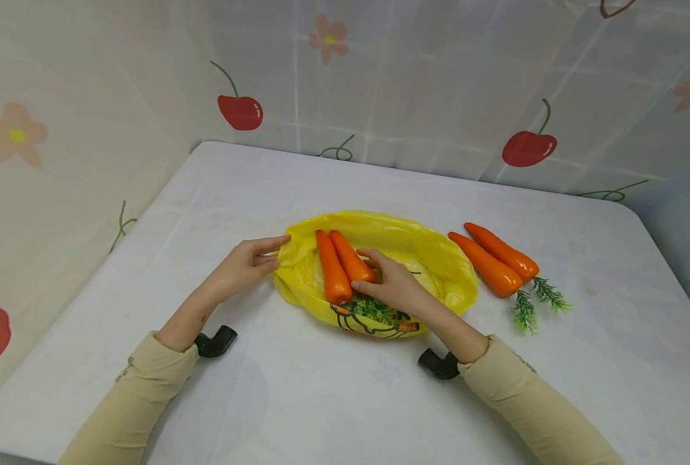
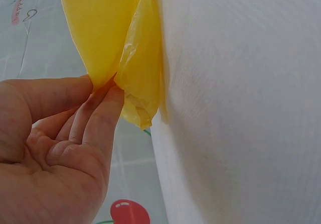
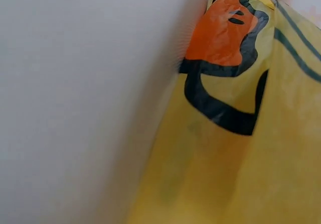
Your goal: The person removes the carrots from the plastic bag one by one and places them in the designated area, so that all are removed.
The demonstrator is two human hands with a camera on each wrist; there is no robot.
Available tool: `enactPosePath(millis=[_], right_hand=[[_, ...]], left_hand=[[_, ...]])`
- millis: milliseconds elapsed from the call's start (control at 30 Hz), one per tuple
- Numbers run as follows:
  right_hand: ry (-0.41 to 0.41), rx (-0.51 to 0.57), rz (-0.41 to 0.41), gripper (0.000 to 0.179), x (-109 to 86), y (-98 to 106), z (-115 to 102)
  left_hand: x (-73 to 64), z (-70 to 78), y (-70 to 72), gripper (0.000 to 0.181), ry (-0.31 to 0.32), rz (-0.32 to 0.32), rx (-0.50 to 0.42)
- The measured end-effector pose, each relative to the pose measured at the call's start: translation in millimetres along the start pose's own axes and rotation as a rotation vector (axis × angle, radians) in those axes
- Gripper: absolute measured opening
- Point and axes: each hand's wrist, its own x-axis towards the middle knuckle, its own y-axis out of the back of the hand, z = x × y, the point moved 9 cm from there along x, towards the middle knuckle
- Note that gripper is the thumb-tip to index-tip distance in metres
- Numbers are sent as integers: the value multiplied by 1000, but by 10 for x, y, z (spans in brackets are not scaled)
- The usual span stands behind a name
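Note:
A yellow plastic bag (image 1: 437,258) lies with its mouth wide, and a dark cartoon print shows on its near side. My left hand (image 1: 243,266) pinches the bag's left rim between thumb and fingers, seen closely in the left wrist view (image 2: 65,148). Two orange carrots, a left carrot (image 1: 333,274) and a right carrot (image 1: 347,255), lie side by side in the bag's mouth, above green leafy tops (image 1: 374,310). My right hand (image 1: 395,284) reaches over the near rim, thumb and fingers about the thick end of the right carrot. Only printed bag (image 3: 215,174) fills the right wrist view beside the table.
Two more carrots with green tops, a front carrot (image 1: 490,268) and a back carrot (image 1: 504,252), lie on the white table (image 1: 321,400) to the right of the bag. A curtain (image 1: 414,84) printed with cherries and flowers hangs behind the table.

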Motion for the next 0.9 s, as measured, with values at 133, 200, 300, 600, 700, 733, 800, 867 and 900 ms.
enactPosePath(millis=[133,200,300,600,700,733,800,867,900], right_hand=[[-7,21,19,64,0,15,3],[-10,33,29,64,-1,27,-5],[-12,51,37,64,-3,43,-16],[-22,140,44,62,-8,64,-16],[-33,171,47,61,-11,67,-9],[-40,183,47,60,-14,68,-4],[-57,209,45,59,-19,69,9],[-86,247,40,59,-28,67,35],[-103,269,35,59,-34,65,50]], left_hand=[[0,0,1,45,5,5,8],[2,1,0,45,8,7,11],[4,2,-1,45,10,8,15],[1,2,6,45,13,12,22],[3,0,4,46,15,11,18],[3,-1,3,46,16,11,16],[4,-2,3,46,18,11,16],[4,-3,2,46,19,13,16],[4,-3,2,46,20,13,15]])
